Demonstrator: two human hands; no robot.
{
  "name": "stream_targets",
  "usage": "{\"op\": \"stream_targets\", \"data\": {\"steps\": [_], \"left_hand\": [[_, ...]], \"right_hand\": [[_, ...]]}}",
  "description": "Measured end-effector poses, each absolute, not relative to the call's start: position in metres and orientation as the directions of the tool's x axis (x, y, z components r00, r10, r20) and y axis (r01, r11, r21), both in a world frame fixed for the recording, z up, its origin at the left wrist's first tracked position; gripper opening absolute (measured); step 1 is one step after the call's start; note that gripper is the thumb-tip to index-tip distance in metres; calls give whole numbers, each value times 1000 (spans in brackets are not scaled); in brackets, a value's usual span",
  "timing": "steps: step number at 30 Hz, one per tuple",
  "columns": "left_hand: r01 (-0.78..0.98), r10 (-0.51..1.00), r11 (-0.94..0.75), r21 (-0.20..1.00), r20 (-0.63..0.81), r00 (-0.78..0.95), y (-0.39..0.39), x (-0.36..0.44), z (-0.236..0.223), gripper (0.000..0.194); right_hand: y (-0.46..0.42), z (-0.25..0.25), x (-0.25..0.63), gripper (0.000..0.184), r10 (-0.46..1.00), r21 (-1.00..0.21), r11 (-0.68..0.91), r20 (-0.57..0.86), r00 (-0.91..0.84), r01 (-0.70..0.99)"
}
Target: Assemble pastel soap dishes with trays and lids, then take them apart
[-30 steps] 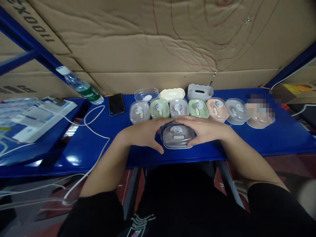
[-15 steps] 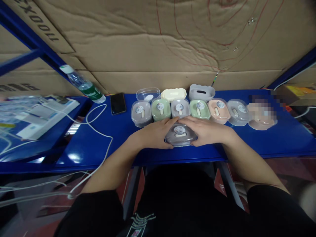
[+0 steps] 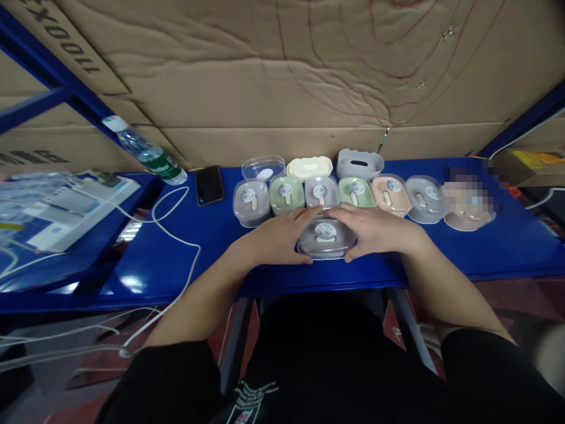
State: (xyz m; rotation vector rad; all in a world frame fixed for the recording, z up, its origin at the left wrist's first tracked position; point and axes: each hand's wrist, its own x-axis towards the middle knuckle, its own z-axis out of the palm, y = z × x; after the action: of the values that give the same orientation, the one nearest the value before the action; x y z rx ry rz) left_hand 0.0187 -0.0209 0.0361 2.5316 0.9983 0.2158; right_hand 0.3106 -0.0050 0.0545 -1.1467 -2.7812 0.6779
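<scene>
Centrally, at the desk's (image 3: 507, 253) front edge, a clear-lidded grey box (image 3: 326, 238) sits between two hands. Left (image 3: 285, 235) and right hand (image 3: 373, 229) curve around its sides.

Bare blue tabletop (image 3: 498, 253) lies open to the right of the hands and, on the left, between the looped white cable (image 3: 194, 245) and the left forearm, while beyond the hands a close-set row of lidded pastel plastic boxes (image 3: 322, 193) obstructs passage toward the brown cardboard wall (image 3: 247, 88).
</scene>
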Motion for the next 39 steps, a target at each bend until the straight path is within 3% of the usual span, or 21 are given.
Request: {"op": "stream_targets", "data": {"steps": [16,29,39], "left_hand": [[630,683,-663,403,-16,730,-19,21,28,119],[591,660,-660,464,-17,751,-15,12,31,117],[590,647,-691,418,-5,762,-14,6,29,124]], "right_hand": [[-2,51,311,115,681,-368,644,-124,-722,671],[1,49,308,118,670,-402,636,-136,-730,659],[0,49,304,105,641,-407,681,-71,-764,609]]}}
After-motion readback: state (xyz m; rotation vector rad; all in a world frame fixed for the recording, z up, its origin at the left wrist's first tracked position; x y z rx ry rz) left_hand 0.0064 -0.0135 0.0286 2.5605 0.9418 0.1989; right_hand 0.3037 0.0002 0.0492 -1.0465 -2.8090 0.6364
